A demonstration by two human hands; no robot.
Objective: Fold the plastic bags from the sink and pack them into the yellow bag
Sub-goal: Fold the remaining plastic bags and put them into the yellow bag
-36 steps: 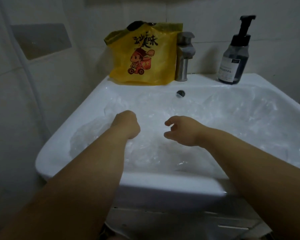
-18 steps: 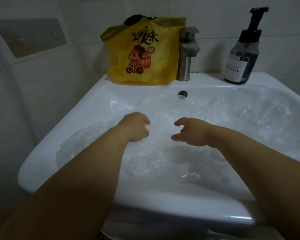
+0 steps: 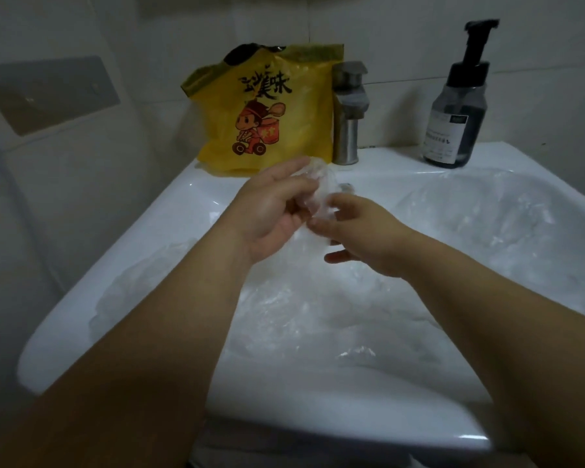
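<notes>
Clear plastic bags (image 3: 318, 315) lie crumpled across the white sink (image 3: 149, 251). My left hand (image 3: 271, 214) is raised above the basin, palm turned up, and holds a bunched corner of one clear bag (image 3: 318, 194) between fingers and thumb. My right hand (image 3: 358, 234) meets it from the right and pinches the same bag just below. The bag's lower part hangs down towards the pile. The yellow bag (image 3: 267, 109), printed with a cartoon figure, stands upright on the sink's back ledge, left of the tap.
A metal tap (image 3: 348, 113) rises at the back centre. A dark pump bottle (image 3: 456, 109) stands on the ledge at the right. Tiled walls close in behind and to the left. More clear plastic (image 3: 487, 224) fills the right half of the basin.
Both hands have risen from the pile and come together. They now hold a clear bag lifted out of the sink. The camera has moved closer and tilted.
</notes>
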